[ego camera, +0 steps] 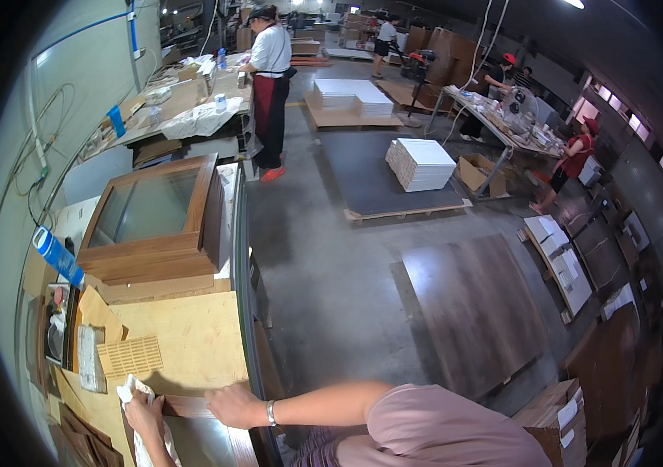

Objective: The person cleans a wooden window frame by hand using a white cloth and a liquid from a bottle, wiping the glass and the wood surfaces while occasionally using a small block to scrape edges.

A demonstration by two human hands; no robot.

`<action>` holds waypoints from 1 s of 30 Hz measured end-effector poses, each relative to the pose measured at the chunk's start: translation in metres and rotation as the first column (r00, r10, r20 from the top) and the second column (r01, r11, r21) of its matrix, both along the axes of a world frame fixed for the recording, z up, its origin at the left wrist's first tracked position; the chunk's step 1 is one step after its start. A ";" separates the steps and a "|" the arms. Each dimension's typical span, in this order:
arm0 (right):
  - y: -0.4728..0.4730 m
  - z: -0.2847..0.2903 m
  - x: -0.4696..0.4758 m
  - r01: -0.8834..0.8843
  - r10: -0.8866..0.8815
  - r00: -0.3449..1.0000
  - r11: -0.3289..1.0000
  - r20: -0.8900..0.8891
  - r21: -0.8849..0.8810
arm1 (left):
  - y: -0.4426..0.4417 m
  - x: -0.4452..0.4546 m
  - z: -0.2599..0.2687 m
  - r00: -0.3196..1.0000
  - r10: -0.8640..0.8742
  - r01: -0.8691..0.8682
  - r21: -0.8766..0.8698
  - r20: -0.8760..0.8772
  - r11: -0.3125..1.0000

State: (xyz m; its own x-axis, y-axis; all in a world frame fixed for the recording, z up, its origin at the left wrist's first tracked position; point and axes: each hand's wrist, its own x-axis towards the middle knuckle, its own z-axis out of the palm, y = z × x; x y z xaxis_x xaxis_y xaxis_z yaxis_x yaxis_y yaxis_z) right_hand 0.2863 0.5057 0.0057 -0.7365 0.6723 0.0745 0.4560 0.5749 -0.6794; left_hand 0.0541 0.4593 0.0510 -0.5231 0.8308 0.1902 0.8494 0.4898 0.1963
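A brown wood-framed glass door panel (203, 438) lies on the bench before me, its near part cut off by the bottom of the picture. My left hand (146, 413) grips a white cloth (136, 387) at the frame's far left corner, and some of the cloth trails down past the wrist. At the far right corner my right hand (233, 405) rests curled on the frame, its fingers bent over the rail. A metal band circles the right wrist. Beyond the panel, a sheet of small printed labels (131, 356) and a whitish block (92, 358) lie on the plywood bench top (203, 327).
A stack of framed glass doors (147, 216) stands farther along the bench, with a blue bottle (58, 255) at its left. Brown panels (77, 435) lean at lower left. On the floor are a large board (477, 309) and stacked white panels (422, 163). Several people work beyond.
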 end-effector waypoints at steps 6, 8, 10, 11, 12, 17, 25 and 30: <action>-0.002 -0.001 -0.004 -0.022 0.022 0.999 1.000 -0.034 0.008 | 0.000 -0.013 -0.002 0.998 0.051 -0.049 -0.087 0.023 0.995; -0.001 0.000 -0.001 -0.010 0.010 0.999 1.000 -0.043 -0.001 | 0.002 0.000 0.007 0.998 0.057 -0.056 -0.101 0.012 0.993; -0.002 0.003 -0.002 -0.017 0.017 0.999 1.000 -0.041 -0.007 | 0.001 -0.008 0.001 0.997 0.072 -0.069 -0.087 0.025 0.994; -0.002 0.005 -0.002 -0.024 0.024 0.999 1.000 -0.031 -0.007 | 0.000 -0.011 -0.002 0.996 0.080 -0.077 -0.081 0.033 0.994; -0.002 0.005 -0.002 -0.028 0.028 0.999 1.000 -0.017 -0.007 | 0.001 -0.011 -0.002 0.995 0.086 -0.081 -0.097 0.044 0.992; -0.002 0.001 -0.002 -0.023 0.023 1.000 0.999 -0.020 0.034 | -0.001 -0.017 -0.011 1.000 0.025 -0.024 -0.057 0.012 0.998; -0.004 -0.004 -0.006 -0.020 0.020 1.000 0.999 -0.009 0.050 | -0.003 -0.028 -0.021 0.999 -0.001 0.002 -0.014 0.052 1.000; -0.004 -0.013 -0.008 -0.006 0.011 0.997 0.997 -0.074 0.074 | 0.002 -0.011 0.015 0.986 -0.168 0.169 -0.154 0.020 0.973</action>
State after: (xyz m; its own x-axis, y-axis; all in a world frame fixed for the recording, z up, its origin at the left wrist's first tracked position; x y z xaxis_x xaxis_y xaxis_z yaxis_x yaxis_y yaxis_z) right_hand 0.2786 0.5017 -0.0077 -0.7326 0.6567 0.1787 0.4007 0.6284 -0.6667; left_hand 0.0427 0.4613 0.0661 -0.3736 0.9263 0.0494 0.9213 0.3644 0.1358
